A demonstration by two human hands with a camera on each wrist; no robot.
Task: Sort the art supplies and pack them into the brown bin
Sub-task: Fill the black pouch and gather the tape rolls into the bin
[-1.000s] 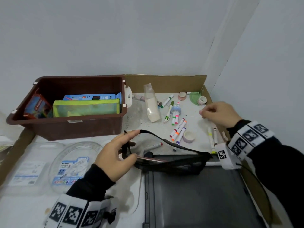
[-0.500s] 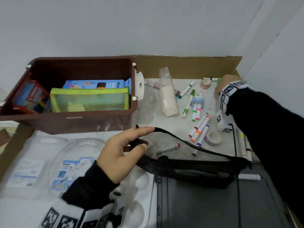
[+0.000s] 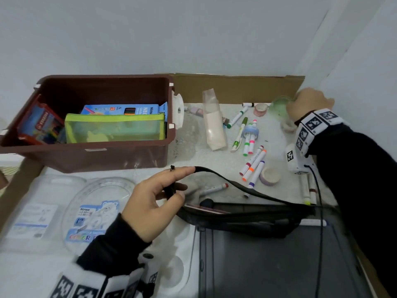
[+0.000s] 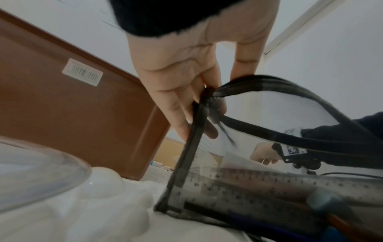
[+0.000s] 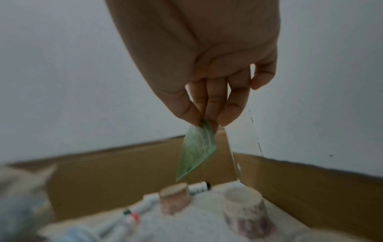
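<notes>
At back right, by the cardboard wall (image 3: pixel 236 87): right hand (image 3: pixel 309 104) pinching green plastic piece (image 5: pixel 196 150), lifted clear above tape rolls (image 5: pixel 175 199). Near front, left hand (image 3: pixel 150 201) pinching black mesh pouch (image 3: pixel 247 218) by its open end. Brown bin (image 3: pixel 86 155) back left, partly packed.

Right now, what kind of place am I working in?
Probably a home craft corner: a table against a plain wall, cardboard lining its edges, scattered markers, tape rolls and a brown bin.
</notes>
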